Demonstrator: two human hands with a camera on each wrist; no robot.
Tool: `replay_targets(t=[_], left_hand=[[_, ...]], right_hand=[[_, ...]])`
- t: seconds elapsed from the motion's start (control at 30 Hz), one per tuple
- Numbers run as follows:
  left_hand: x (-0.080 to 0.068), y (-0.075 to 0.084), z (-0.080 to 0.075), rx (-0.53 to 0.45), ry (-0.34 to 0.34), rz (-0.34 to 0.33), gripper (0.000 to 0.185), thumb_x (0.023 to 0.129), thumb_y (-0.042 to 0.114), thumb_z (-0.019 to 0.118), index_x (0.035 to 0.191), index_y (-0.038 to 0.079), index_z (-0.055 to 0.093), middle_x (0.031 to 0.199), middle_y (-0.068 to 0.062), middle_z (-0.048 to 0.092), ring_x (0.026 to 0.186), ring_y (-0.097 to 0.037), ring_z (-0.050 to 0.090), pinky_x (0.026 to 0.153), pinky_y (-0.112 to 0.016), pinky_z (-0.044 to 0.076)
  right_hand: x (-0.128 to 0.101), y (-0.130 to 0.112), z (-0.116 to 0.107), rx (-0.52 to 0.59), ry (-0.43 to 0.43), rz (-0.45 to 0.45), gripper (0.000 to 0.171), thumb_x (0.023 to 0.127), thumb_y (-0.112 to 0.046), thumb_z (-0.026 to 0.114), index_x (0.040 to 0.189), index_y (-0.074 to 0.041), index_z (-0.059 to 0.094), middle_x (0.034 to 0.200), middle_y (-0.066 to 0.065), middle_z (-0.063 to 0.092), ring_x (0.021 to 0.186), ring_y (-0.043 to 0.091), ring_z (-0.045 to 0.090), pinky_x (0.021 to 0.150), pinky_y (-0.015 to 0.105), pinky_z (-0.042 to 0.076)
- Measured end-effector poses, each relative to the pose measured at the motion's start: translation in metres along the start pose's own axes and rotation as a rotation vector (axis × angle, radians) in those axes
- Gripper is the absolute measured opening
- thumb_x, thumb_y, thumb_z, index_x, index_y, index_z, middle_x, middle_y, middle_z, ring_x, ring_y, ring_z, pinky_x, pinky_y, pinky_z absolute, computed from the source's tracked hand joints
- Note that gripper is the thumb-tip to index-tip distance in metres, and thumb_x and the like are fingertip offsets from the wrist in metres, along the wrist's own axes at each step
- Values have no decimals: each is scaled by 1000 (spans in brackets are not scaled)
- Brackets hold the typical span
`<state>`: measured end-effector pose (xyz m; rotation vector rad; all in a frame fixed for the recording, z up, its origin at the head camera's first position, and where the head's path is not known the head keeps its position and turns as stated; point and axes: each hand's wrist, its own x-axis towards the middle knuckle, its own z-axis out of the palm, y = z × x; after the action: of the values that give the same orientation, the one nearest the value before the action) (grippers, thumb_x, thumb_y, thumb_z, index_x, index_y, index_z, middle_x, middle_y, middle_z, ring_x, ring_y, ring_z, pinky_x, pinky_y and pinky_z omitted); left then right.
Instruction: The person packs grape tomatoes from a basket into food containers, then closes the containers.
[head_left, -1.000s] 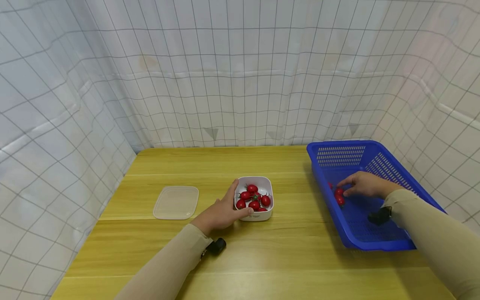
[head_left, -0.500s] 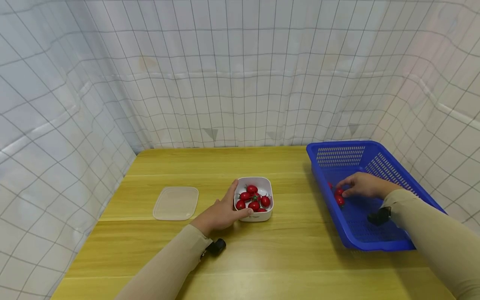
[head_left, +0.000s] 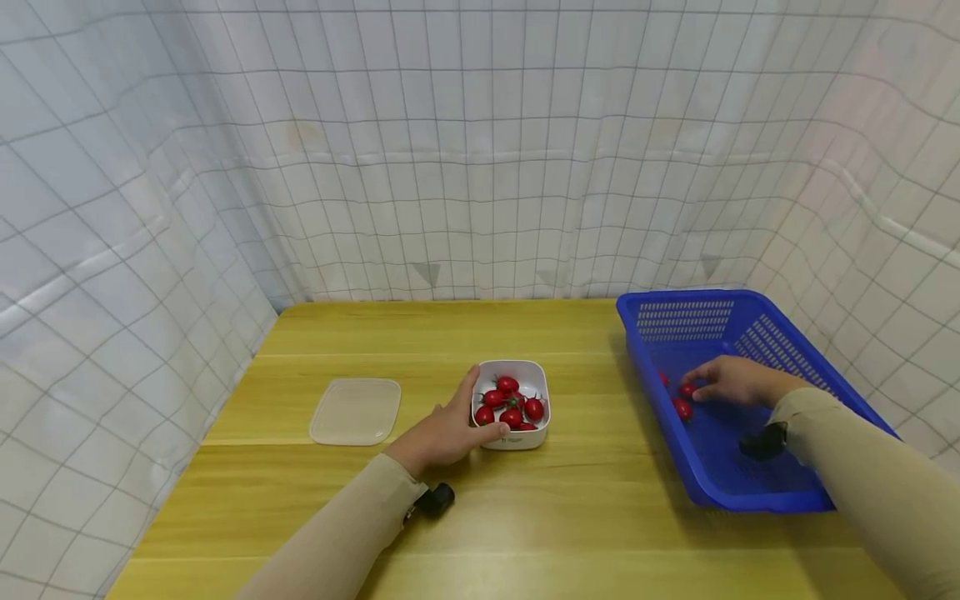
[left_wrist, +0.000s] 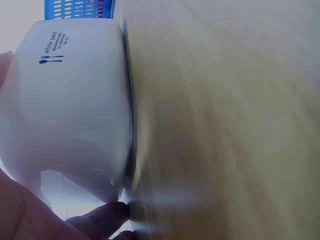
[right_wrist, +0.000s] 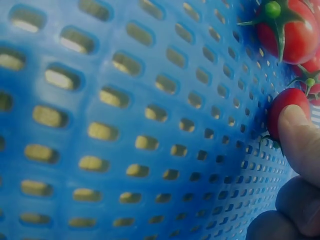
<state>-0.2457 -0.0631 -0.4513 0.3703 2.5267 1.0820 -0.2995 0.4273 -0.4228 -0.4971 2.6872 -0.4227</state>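
Observation:
My left hand (head_left: 444, 435) holds a small square white container (head_left: 531, 440) on the table, thumb at the front rim and fingers round the left side. Several red cherry tomatoes (head_left: 508, 384) with green stems lie in it. In the left wrist view the container's wall (left_wrist: 80, 100) carries small printed text with a fork and spoon mark. Inside a blue basket (head_left: 757, 502) on the right, my right hand (head_left: 738, 382) pinches one cherry tomato (right_wrist: 281, 107), its thumb (right_wrist: 301, 137) pressed on the fruit. Close by, another cherry tomato (head_left: 682, 409) lies near the basket's left wall.
A flat translucent lid (head_left: 356, 412) lies on the wooden table (head_left: 570, 533), left of the container. The basket has slotted walls and floor. White gridded sheeting (head_left: 480, 167) encloses the table at the back and sides.
The head view has tilted slightly, so everything sits a little lower. The pinched tomato has shifted slightly right with my right hand, away from the basket's left wall. My left hand keeps its hold.

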Motion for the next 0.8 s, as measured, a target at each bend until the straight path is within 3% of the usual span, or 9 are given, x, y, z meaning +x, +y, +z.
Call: replay_targets(t=[0.33,0.63,0.8], left_hand=[[1,-2,2,8,5,-1,112,93,62,69,171,27,-2,174,-14,27,154,-60,22,129,-69,13],[0,0,2,-3,6,8,111,94,59,70,171,25,-2,173,-15,28,153,-56,32,130,-67,8],[-1,1,1,-8,9,4,111,93,59,70,171,25,-1,173,-15,28,154,-57,30,130,-67,8]], right_hand=[[-3,-1,3,27,-22,31,39,99,-22,71,131,1,72,129,28,71,126,50,63,104,68,49],[-2,0,4,15,-7,1,38,98,-20,73,128,3,72,125,26,73,123,48,65,103,66,50],[-1,1,3,14,2,2,38,97,-20,73,127,3,72,123,24,74,121,46,67,103,65,51]])
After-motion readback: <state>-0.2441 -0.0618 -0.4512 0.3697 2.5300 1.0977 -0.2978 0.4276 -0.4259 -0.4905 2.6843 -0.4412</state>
